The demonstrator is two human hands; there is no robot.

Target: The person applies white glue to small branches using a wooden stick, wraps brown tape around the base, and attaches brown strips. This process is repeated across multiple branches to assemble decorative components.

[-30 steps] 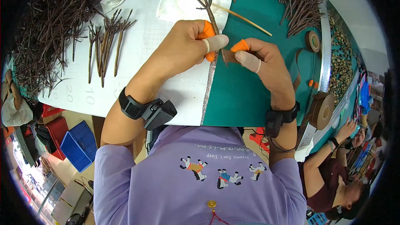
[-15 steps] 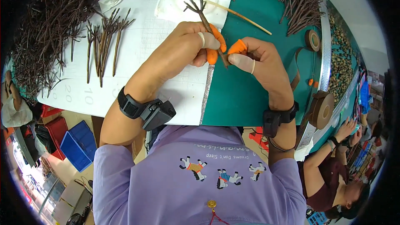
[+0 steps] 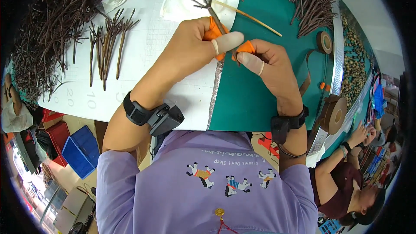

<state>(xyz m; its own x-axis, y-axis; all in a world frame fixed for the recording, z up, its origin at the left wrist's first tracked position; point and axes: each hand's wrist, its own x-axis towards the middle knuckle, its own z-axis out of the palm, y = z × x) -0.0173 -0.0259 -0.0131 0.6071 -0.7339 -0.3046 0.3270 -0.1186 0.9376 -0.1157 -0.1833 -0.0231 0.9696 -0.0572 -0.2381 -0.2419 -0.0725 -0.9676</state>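
Observation:
My left hand (image 3: pixel 195 45) is closed on a thin brown artificial branch (image 3: pixel 214 15), whose forked top points away from me over a white paper. Orange and whitish finger covers sit on both hands' fingertips. My right hand (image 3: pixel 273 63), just right of the left, pinches the branch's lower end between thumb and forefinger. The fingers largely hide that end, so I cannot tell whether tape is on it. Left of my hands, a small bunch of similar branches (image 3: pixel 106 45) lies on the white, marked part of the table.
A large heap of dark branches (image 3: pixel 43 30) fills the far left, another pile (image 3: pixel 314 0) the far right. A thin stick (image 3: pixel 255 19) lies beyond my hands. Two brown tape rolls, one near (image 3: pixel 335 115) and one farther (image 3: pixel 325 42), stand at right. Another person (image 3: pixel 333 182) sits lower right.
My left hand has turned slightly, its thumb now stretched across the branch toward my right hand. The branch has rolled, its forks showing differently. The right hand has hardly moved.

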